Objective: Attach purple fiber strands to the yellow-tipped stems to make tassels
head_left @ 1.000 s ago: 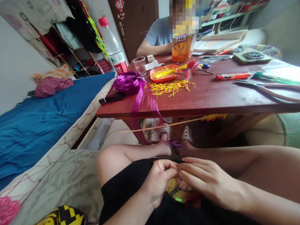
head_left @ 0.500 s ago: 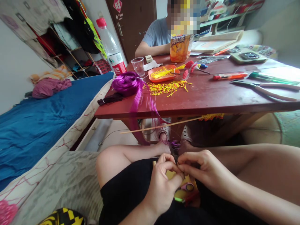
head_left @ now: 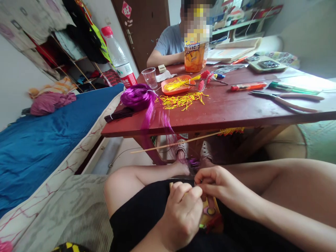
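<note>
Head view: scissors (head_left: 206, 210) below right grip (head_left: 219, 182)

A bed (head_left: 78, 112) under blue cloth ran along the left, by a pale wall (head_left: 13, 91) and a rack (head_left: 75, 64) crammed with clothes. Past the red-brown desk (head_left: 225, 113) I saw a brown door (head_left: 145, 35) and a cluttered shelf (head_left: 241, 25); light glared off the desk's right end, above pale floor (head_left: 136, 157).
</note>
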Available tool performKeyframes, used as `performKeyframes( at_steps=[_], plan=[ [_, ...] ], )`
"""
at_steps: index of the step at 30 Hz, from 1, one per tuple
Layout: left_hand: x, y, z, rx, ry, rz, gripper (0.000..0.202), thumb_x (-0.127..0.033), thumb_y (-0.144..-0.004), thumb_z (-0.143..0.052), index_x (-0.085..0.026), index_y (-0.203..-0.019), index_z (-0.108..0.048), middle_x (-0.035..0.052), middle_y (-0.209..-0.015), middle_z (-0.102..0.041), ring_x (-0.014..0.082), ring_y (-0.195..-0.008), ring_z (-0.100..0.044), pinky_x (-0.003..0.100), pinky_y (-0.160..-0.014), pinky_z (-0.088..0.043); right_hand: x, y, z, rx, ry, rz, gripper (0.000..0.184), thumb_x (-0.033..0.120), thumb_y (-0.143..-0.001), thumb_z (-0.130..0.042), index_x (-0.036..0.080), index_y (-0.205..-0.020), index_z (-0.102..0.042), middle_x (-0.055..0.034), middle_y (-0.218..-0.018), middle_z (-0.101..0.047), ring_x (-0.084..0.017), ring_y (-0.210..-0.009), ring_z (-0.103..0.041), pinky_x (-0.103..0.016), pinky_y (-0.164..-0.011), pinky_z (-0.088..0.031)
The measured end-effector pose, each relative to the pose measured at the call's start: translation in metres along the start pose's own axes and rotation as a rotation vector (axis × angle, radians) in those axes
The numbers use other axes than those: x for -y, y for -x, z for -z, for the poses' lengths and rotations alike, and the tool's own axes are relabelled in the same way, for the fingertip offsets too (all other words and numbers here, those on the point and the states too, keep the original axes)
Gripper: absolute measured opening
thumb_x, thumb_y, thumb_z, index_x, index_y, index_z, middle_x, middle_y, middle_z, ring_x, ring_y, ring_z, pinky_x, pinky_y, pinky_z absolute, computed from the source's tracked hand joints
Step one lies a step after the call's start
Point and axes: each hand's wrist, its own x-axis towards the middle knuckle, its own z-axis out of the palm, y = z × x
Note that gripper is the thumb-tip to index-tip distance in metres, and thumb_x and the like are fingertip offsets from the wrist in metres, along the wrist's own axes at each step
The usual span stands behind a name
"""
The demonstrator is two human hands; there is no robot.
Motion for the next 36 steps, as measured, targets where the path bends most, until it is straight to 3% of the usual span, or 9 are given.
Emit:
performKeyframes(
  at_steps=[8, 10, 12, 16, 18, 22, 26, 31, 36],
  plan=[
    [0.006, -0.008, 0.005, 0.104, 0.008, -0.074, 0.015, 0.001, -0.075, -0.049, -0.009, -0.071, -0.060, 0.0115, -0.078, -0.065, 0.0192, -0.072, -0.047, 0.031, -0.066, -0.044, -0.002, -0.008, 0.000, -0.011, 0.159, 0.082, 0.010, 0.026, -0.076, -0.039, 0.019, -0.069, -0.043, 0.0041, -0.048, -0.053, -0.013, -0.037, -0.055, -0.022, -0.037, -0.045],
    [0.005, -0.015, 0.005, 0.121, 0.121, 0.109, 0.019, 0.000, -0.075, -0.047, -0.012, -0.066, -0.059, 0.0092, -0.073, -0.063, 0.0185, -0.070, -0.047, 0.030, -0.063, -0.043, 0.000, -0.004, 0.001, -0.083, 0.294, 0.174, 0.010, 0.023, -0.079, -0.037, 0.019, -0.075, -0.045, 0.0018, -0.053, -0.055, -0.015, -0.045, -0.058, -0.027, -0.044, -0.049],
    [0.004, -0.024, 0.005, 0.156, 0.338, 0.464, 0.018, -0.003, -0.072, -0.050, -0.015, -0.060, -0.057, 0.0060, -0.069, -0.061, 0.0180, -0.069, -0.049, 0.028, -0.063, -0.042, 0.002, 0.001, 0.004, -0.108, 0.460, 0.329, 0.010, 0.018, -0.080, -0.039, 0.017, -0.080, -0.049, -0.0026, -0.061, -0.060, -0.018, -0.056, -0.062, -0.035, -0.060, -0.053],
    [0.009, -0.039, 0.005, 0.229, 1.045, 1.271, 0.006, -0.012, -0.058, -0.058, -0.014, -0.052, -0.057, 0.0001, -0.055, -0.054, 0.0116, -0.053, -0.046, 0.023, -0.054, -0.037, -0.002, 0.010, 0.016, -0.025, 1.126, 1.075, 0.023, 0.004, -0.081, -0.038, 0.011, -0.089, -0.058, -0.0097, -0.074, -0.068, -0.019, -0.069, -0.066, -0.040, -0.091, -0.046],
    [0.012, -0.040, 0.003, 0.248, 1.249, 1.427, 0.006, -0.016, -0.053, -0.058, -0.014, -0.047, -0.055, -0.0020, -0.047, -0.049, 0.0085, -0.045, -0.040, 0.021, -0.049, -0.033, -0.005, 0.013, 0.021, -0.052, 1.365, 1.314, 0.026, 0.004, -0.084, -0.036, 0.010, -0.093, -0.060, -0.0107, -0.077, -0.069, -0.018, -0.072, -0.067, -0.038, -0.095, -0.044],
    [0.015, -0.036, -0.002, 0.237, 1.339, 1.463, 0.006, -0.018, -0.051, -0.058, -0.014, -0.047, -0.054, -0.0025, -0.045, -0.047, 0.0084, -0.046, -0.041, 0.021, -0.052, -0.035, -0.007, 0.013, 0.023, -0.088, 1.315, 1.284, 0.030, 0.007, -0.088, -0.031, 0.011, -0.092, -0.061, -0.0081, -0.074, -0.069, -0.017, -0.071, -0.067, -0.036, -0.095, -0.045],
    [0.007, -0.035, 0.003, 0.193, 1.079, 1.190, 0.007, -0.012, -0.060, -0.060, -0.014, -0.054, -0.060, 0.0019, -0.068, -0.055, 0.0125, -0.063, -0.050, 0.023, -0.063, -0.040, -0.002, 0.010, 0.017, -0.149, 1.003, 0.996, 0.031, 0.009, -0.089, -0.029, 0.014, -0.084, -0.060, -0.0045, -0.065, -0.065, -0.016, -0.065, -0.065, -0.034, -0.086, -0.050],
    [-0.004, -0.026, 0.007, 0.060, 0.295, 0.505, 0.020, -0.001, -0.072, -0.049, -0.015, -0.061, -0.058, 0.0056, -0.081, -0.051, 0.0169, -0.078, -0.050, 0.027, -0.069, -0.045, 0.009, 0.002, 0.010, -0.092, 0.329, 0.227, 0.021, 0.030, -0.083, -0.050, 0.018, -0.067, -0.055, 0.0023, -0.054, -0.055, -0.012, -0.046, -0.056, -0.021, -0.044, -0.045],
    [0.003, -0.015, 0.007, 0.023, 0.004, -0.036, 0.018, -0.002, -0.079, -0.045, -0.012, -0.079, -0.060, 0.0085, -0.085, -0.063, 0.0187, -0.080, -0.049, 0.031, -0.073, -0.044, 0.006, -0.008, 0.010, 0.051, 0.052, 0.055, 0.039, 0.054, -0.076, -0.050, 0.018, -0.062, -0.050, 0.0041, -0.046, -0.053, -0.011, -0.037, -0.055, -0.020, -0.036, -0.041]
  ],
)
